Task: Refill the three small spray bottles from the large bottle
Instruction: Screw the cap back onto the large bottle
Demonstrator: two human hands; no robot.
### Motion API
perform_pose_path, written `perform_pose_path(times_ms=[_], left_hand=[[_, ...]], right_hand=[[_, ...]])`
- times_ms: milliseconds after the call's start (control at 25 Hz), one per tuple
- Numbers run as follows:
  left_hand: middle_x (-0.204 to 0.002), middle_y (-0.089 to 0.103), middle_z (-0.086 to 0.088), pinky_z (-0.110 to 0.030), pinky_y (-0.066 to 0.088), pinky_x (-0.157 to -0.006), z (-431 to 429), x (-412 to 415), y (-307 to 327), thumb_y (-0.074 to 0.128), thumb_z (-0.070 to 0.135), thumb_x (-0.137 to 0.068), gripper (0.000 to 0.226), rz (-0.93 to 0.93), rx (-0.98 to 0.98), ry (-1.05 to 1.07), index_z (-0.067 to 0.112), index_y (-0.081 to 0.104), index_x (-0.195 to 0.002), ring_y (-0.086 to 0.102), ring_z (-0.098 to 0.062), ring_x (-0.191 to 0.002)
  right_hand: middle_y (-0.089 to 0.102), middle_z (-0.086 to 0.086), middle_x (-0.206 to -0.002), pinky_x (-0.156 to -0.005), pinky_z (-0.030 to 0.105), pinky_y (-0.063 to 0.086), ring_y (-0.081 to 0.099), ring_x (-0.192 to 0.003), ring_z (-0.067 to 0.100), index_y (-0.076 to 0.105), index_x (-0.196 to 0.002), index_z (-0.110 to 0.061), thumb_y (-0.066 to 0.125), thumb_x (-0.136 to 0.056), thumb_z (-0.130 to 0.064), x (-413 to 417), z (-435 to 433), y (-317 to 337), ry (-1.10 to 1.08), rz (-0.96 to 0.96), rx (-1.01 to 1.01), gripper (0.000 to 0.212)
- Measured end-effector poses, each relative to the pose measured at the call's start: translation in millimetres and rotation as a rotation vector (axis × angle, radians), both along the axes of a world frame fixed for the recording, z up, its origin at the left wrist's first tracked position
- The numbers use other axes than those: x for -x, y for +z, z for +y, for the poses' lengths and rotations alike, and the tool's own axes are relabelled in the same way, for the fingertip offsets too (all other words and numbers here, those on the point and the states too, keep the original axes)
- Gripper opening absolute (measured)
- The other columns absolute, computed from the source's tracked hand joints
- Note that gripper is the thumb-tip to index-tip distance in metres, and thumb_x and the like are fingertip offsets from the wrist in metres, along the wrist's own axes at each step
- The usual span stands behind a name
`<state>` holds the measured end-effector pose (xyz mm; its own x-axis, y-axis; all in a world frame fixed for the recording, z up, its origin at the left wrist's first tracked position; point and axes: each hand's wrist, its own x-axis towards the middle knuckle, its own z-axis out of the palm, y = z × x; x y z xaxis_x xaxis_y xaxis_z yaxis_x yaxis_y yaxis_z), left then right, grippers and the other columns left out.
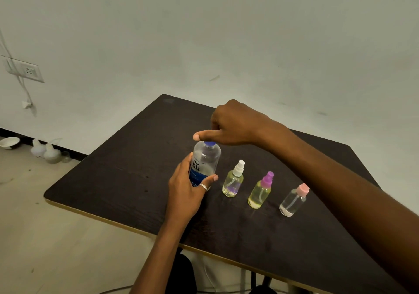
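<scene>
Centrally, left hand (189,192) grasps the clear blue-labelled large bottle (204,164); right hand (229,124) pinches its blue cap (210,143), 3 small clear spray bottles (260,190) lower right

A dark table (127,180) bears one large bottle (205,162) and three small spray bottles (260,191).

The left hand (188,191) hides the large bottle's (205,162) base; the right hand (233,124) covers part of its blue cap (209,144). The tabletop's (127,175) near right corner is cut off.
</scene>
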<state>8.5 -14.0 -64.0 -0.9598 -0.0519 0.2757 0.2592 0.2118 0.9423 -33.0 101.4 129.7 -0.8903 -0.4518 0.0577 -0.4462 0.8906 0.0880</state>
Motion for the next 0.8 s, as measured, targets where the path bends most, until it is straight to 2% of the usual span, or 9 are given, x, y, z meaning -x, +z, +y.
perform_pose_path(times_ms=[40,120,200,320,480,560,640,720,800], left_hand=[[-0.139,0.051,0.011,0.002,0.038,-0.081,0,0,0,0.081,0.04,-0.075,0.08,0.002,0.0,-0.001,0.029,0.042,-0.144,0.046,0.002,-0.123],[-0.139,0.052,0.012,0.001,0.04,-0.083,-1,0,-1,0.081,0.04,-0.075,0.08,0.01,-0.007,-0.001,0.029,0.043,-0.144,0.047,0.001,-0.124],[-0.138,0.051,0.013,0.003,0.038,-0.082,-1,-1,0,0.081,0.041,-0.075,0.081,0.01,-0.008,-0.004,0.03,0.042,-0.144,0.046,0.003,-0.121],[-0.139,0.05,0.013,0.006,0.036,-0.08,-1,0,0,0.08,0.042,-0.075,0.081,0.01,0.0,-0.003,0.03,0.041,-0.145,0.044,0.004,-0.121],[-0.14,0.05,0.012,0.001,0.037,-0.083,0,0,0,0.079,0.044,-0.075,0.082,0.006,-0.001,-0.007,0.03,0.04,-0.145,0.044,0.003,-0.123],[-0.14,0.051,0.011,-0.002,0.037,-0.085,-1,1,-2,0.079,0.045,-0.075,0.081,0.01,0.004,-0.002,0.029,0.041,-0.145,0.046,0.0,-0.125],[-0.139,0.052,0.01,-0.004,0.038,-0.088,-1,1,-3,0.08,0.045,-0.075,0.081,0.012,0.002,0.003,0.028,0.042,-0.144,0.048,-0.003,-0.126],[-0.139,0.053,0.009,-0.003,0.039,-0.087,0,1,-3,0.08,0.044,-0.075,0.08,0.015,0.004,0.001,0.027,0.043,-0.144,0.049,-0.004,-0.127],[-0.14,0.052,0.01,0.0,0.038,-0.084,0,1,-3,0.079,0.044,-0.076,0.08,0.014,0.01,0.004,0.027,0.043,-0.144,0.047,-0.001,-0.125]], right_hand=[[0.068,0.003,-0.072,-0.061,0.028,0.046,0.055,-0.061,0.012,0.07,-0.08,-0.01,0.057,-0.084,-0.064,1,3,4,0.037,-0.029,0.003,0.056],[0.072,-0.004,-0.106,-0.08,0.026,0.053,0.065,-0.089,0.009,0.07,-0.113,-0.017,0.069,-0.085,-0.044,-1,6,11,0.112,-0.132,0.011,0.039],[0.07,-0.007,-0.116,-0.089,0.025,0.051,0.065,-0.098,0.008,0.069,-0.119,-0.02,0.073,-0.085,-0.025,-1,6,12,0.169,-0.184,-0.004,0.035],[0.072,-0.006,-0.111,-0.09,0.025,0.052,0.066,-0.097,0.007,0.072,-0.115,-0.019,0.074,-0.083,-0.017,2,3,8,0.182,-0.165,0.012,0.032],[0.073,-0.003,-0.107,-0.087,0.028,0.054,0.067,-0.093,0.011,0.073,-0.111,-0.015,0.074,-0.084,-0.023,4,0,7,0.158,-0.149,-0.022,0.028],[0.074,-0.001,-0.099,-0.082,0.031,0.056,0.067,-0.085,0.013,0.075,-0.104,-0.013,0.072,-0.085,-0.03,6,-3,3,0.145,-0.099,-0.056,0.025],[0.072,0.003,-0.082,-0.069,0.034,0.054,0.063,-0.07,0.016,0.074,-0.085,-0.01,0.066,-0.088,-0.041,4,-5,-2,0.093,-0.039,-0.079,0.031],[0.056,0.003,-0.06,-0.054,0.03,0.04,0.05,-0.055,0.015,0.054,-0.061,-0.013,0.058,-0.091,-0.05,-1,-6,-7,0.026,0.008,-0.091,0.048],[0.042,-0.001,-0.055,-0.05,0.023,0.028,0.04,-0.05,0.01,0.036,-0.056,-0.018,0.052,-0.093,-0.054,-8,-11,-9,-0.01,0.063,-0.114,0.054]])
